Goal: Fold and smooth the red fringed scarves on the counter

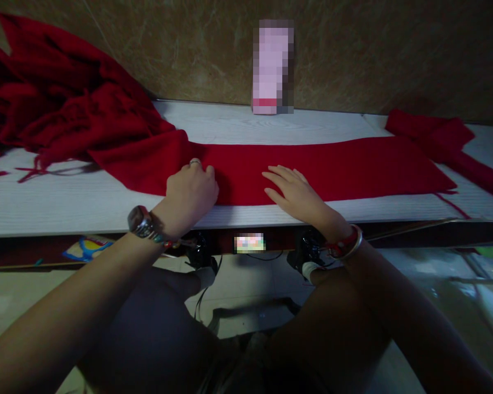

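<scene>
Across a white wood-grain bench, a red fringed scarf laid out lengthwise in a flat, smooth band, its near edge running roughly parallel to the front of the bench. Pressed down on the cloth near its left end, the left grip, curled inward with knuckles up; fingertips hidden, impossible to tell how tightly closed or whether pinching any fabric. Near the middle of the band, the right grip, wide and relaxed, fingers extended and slightly parted, palm down, touching the scarf without grasping it. Between the two, a bare stretch of red.

At left, a rumpled heap of red cloth with tasselled edges, meeting the band beside the left grip. At right, just beyond a few strands of fringe, a folded length of red fabric. Behind, upright against a brown marbled wall, a pink object, blurred past recognition. On the left wrist, a watch; on the right, a metal bangle. Below the bench, glossy black shoes on a pale tiled floor.
</scene>
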Demonstrator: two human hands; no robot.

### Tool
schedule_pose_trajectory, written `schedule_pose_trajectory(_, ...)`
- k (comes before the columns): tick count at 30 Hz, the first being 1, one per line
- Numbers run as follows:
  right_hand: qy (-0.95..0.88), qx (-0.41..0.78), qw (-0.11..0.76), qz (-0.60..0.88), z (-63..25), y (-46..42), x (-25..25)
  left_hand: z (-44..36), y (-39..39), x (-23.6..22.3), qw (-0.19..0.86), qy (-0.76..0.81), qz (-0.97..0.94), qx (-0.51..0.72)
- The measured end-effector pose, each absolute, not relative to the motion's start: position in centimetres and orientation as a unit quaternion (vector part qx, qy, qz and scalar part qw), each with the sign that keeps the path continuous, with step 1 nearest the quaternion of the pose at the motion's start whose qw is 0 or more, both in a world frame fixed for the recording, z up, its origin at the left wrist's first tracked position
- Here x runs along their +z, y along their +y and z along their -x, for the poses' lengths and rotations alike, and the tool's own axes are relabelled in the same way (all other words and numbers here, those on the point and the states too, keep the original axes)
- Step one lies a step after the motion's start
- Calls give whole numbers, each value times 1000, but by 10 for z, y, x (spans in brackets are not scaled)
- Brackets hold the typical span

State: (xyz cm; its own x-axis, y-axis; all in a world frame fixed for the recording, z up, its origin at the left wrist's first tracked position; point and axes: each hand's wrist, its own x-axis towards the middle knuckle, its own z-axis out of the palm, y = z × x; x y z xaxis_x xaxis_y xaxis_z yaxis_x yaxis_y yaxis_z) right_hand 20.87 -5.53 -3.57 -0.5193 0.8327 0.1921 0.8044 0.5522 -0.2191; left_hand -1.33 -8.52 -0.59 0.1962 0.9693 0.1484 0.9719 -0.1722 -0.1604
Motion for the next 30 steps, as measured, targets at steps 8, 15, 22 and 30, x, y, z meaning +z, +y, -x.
schedule_pose_trajectory(8,-868,50,132,476,-208,-56,-34,-4,-76,-10,-36,-594,802,58)
schedule_pose_trajectory(15,-868,54,137,474,-208,-57,-35,8,-73,-18,-10,-646,760,71)
schedule_pose_trajectory(22,-868,52,133,476,-208,-57,-34,7,-76,-17,2,-635,770,64)
schedule_pose_trajectory(30,-865,53,119,484,-205,-58,-31,-6,-61,-16,-52,-601,797,40)
